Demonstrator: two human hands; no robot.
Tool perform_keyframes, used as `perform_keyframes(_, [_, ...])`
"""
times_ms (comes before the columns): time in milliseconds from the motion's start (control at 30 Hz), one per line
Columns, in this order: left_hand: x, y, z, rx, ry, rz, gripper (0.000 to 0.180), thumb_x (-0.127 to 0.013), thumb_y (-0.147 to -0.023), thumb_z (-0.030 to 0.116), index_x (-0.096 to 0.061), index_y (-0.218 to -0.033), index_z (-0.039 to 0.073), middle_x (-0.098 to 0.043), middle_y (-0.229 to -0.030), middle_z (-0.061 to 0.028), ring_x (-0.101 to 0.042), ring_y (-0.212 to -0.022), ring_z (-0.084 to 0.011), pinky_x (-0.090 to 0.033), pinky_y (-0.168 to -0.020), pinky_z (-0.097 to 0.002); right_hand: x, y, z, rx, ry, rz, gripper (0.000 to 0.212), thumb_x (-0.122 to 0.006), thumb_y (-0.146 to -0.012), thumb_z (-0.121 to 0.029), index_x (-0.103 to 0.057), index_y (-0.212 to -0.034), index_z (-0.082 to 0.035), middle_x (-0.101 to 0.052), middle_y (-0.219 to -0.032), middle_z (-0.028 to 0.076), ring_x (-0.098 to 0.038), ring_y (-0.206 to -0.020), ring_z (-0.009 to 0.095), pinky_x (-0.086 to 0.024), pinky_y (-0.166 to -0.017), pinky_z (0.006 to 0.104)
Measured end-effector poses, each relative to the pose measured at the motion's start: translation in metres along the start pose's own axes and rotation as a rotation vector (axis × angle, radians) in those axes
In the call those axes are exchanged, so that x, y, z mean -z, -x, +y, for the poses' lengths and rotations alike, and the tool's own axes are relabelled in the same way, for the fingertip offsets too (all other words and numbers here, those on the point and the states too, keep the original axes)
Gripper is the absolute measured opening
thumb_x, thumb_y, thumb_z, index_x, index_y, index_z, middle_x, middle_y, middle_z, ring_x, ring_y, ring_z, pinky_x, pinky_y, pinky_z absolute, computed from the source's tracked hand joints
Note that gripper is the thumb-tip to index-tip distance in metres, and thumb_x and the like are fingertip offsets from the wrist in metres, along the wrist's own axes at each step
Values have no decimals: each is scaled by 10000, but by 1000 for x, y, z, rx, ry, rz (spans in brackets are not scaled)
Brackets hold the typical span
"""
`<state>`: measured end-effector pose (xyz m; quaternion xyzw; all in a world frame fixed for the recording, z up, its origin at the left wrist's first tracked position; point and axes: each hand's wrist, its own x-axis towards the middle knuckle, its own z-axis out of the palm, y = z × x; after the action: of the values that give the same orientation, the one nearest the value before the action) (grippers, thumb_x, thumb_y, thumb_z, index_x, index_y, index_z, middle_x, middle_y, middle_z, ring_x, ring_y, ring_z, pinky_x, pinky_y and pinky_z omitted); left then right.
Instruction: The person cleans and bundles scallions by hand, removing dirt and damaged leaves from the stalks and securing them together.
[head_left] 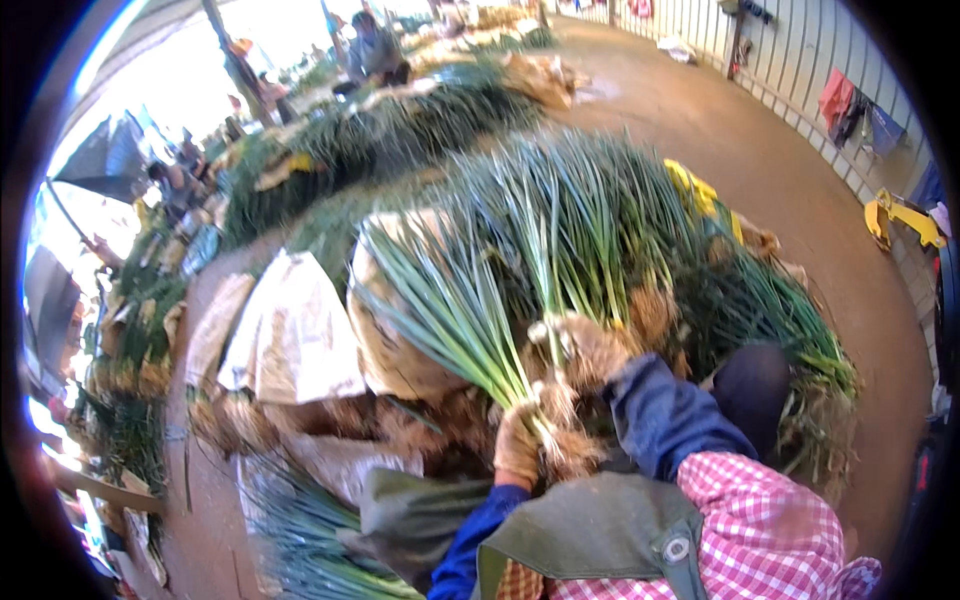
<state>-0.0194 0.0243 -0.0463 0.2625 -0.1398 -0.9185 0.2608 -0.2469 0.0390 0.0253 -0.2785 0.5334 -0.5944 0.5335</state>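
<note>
My left hand [516,448], in a tan work glove, is closed round the lower stalks of a bunch of green onions [478,335]. Its leaves fan up and to the left, and the pale roots hang to the right of my fist. Slightly higher and to the right, my gloved right hand [590,347] grips further green onions [545,240] just above their roots, leaves pointing away from me. Beyond both hands lies a large heap of green onions [640,200]. The fingertips of my right hand are partly hidden by the stalks.
White sacks [300,335] and a beige sack [400,350] cover bundles on the left. More green onions [320,530] lie beside my left knee. Long rows of onions [400,125] stretch behind, with a crouching person [375,55]. A yellow metal piece [900,220] is by the right wall.
</note>
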Motion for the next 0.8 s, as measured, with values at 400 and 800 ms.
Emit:
perform_keyframes(400, [-54,28,17,112,85,-210,348,-539,-813,91,-576,-1130,-46,-645,-1019,-202,-630,-962,-332,-517,-864,-404,-55,19,-2,-349,-434,32,279,-509,-957,-311,-598,-1097,-86,-612,-729,79,-565,-495,199,-493,-415,368])
perform_keyframes(800, [-48,24,25,-89,-18,-80,327,-531,-839,157,-583,-1086,-52,-662,-1016,-206,-655,-921,-308,-540,-828,-378,-38,75,3,115,-549,27,214,-464,-972,-222,-566,-994,-35,-559,-711,-14,-511,-533,81,-427,-440,209])
